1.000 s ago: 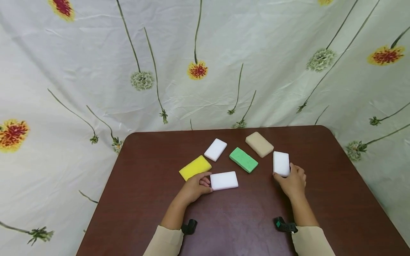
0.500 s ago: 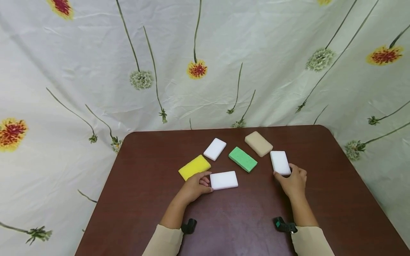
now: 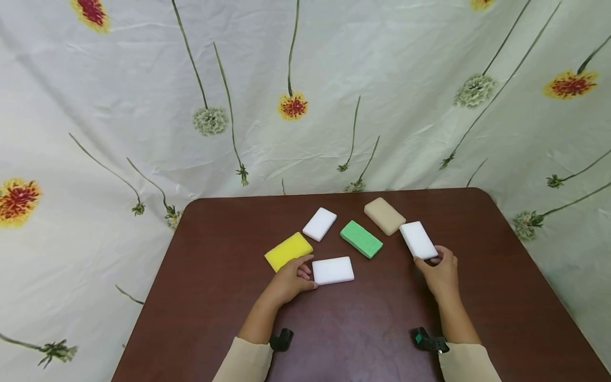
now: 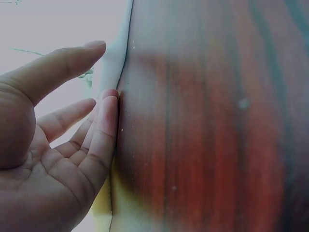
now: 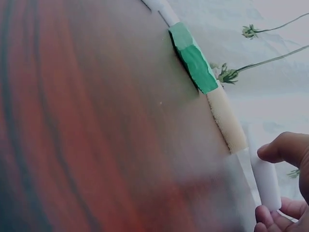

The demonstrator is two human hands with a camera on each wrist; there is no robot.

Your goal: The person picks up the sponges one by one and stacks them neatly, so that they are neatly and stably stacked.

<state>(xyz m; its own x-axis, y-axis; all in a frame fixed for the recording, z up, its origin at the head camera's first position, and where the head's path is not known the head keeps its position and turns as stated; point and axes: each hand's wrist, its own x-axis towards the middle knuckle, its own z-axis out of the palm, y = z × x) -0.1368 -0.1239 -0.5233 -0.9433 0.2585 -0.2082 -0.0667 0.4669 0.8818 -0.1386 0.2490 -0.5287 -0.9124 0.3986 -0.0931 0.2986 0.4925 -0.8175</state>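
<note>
My left hand (image 3: 288, 281) is at the left end of a white sponge (image 3: 333, 270), its thumb and index finger at the two corners of that end. In the left wrist view the fingers (image 4: 101, 140) are bent low over the table with the thumb apart. My right hand (image 3: 441, 270) pinches the near end of another white sponge (image 3: 418, 240), which slants up and left. The right wrist view has this white sponge (image 5: 265, 179) between thumb and fingers; whether it is lifted is unclear. Its far corner lies close to a tan sponge (image 3: 384, 216).
A green sponge (image 3: 361, 239) lies in the middle of the group. Behind the left hand are a yellow sponge (image 3: 288, 251) and a third white sponge (image 3: 320, 224). The brown table (image 3: 363, 329) ends at a flowered cloth (image 3: 258, 79) hanging behind it.
The right-hand white sponge has turned so that its far end swung left, close beside the tan sponge. My right hand has shifted slightly right. The left hand stays where it was.
</note>
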